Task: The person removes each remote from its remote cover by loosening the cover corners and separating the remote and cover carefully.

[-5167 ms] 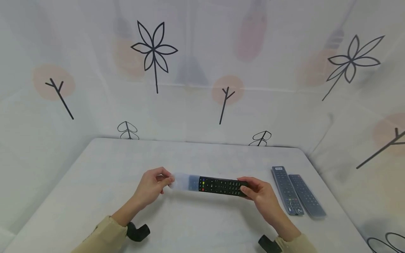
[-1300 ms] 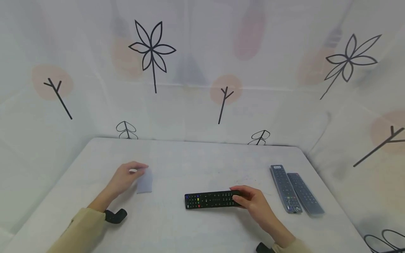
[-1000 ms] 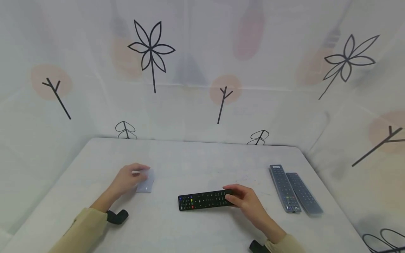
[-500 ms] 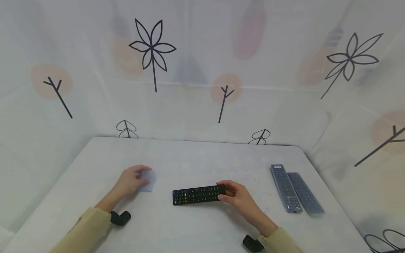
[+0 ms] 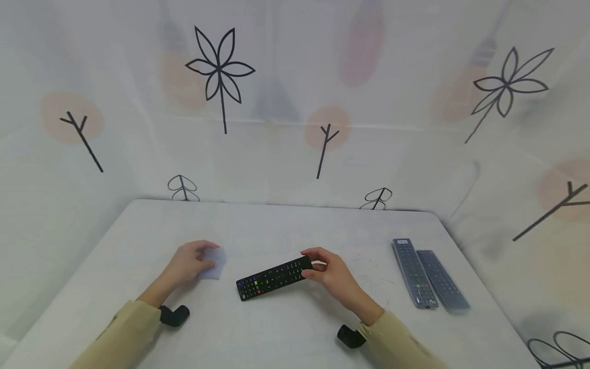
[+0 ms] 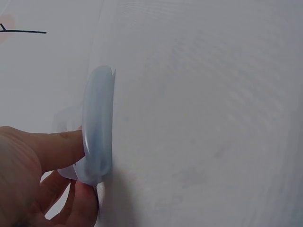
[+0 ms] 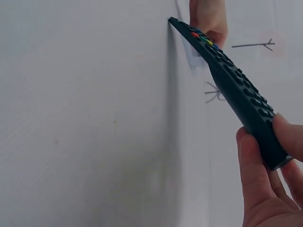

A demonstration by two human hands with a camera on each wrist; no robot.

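Note:
In the head view my left hand (image 5: 184,264) holds a pale blue, see-through remote cover (image 5: 217,267) over the left part of the table. Up close in the left wrist view, the thumb lies on one side of the soft cover (image 6: 98,123) and the fingers curl behind it. My right hand (image 5: 333,272) pinches a black remote control (image 5: 274,278) by its right end, thumb on the button face. The remote slants, its far end with the coloured buttons pointing down and left. From the right wrist, the bare remote (image 7: 236,92) shows edge-on, low end close over the table.
Two more remotes lie side by side at the right of the white table (image 5: 276,328): a longer covered remote (image 5: 415,274) and a second covered remote (image 5: 443,281). Behind the table hangs a white cloth (image 5: 276,164) printed with plants.
Five seconds ago the cover was still partly on the remote; now they are apart. Since then the left hand has moved left with the cover. The right hand has shifted left, tilting the remote.

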